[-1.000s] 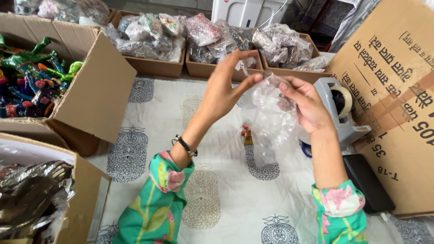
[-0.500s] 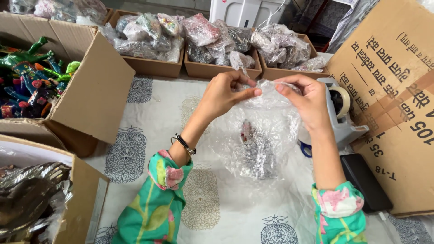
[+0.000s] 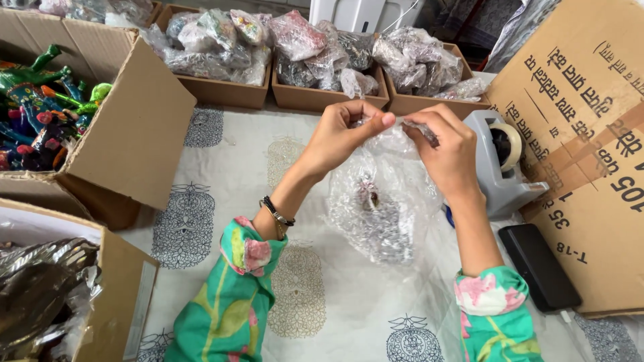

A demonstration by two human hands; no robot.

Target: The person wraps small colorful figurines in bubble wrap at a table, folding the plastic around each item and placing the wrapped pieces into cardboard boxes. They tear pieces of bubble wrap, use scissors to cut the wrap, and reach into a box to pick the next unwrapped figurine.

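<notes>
A clear, glossy plastic bag (image 3: pixel 386 201) shows a small silvery, dark-speckled object (image 3: pixel 369 200) through its film. The cloth covering the table (image 3: pixel 221 167) is off-white, printed with grey-black ornamental motifs and pale tan ones. Both sleeves (image 3: pixel 225 302) are bright green with pink flowers and yellow leaves. A black beaded bracelet (image 3: pixel 277 212) circles one wrist. The tape dispenser (image 3: pixel 500 164) is grey. The flat phone (image 3: pixel 540 267) is black. The cardboard boxes (image 3: pixel 134 127) are plain brown; one holds toy figures (image 3: pixel 40 107) in green, blue, red and pink.
</notes>
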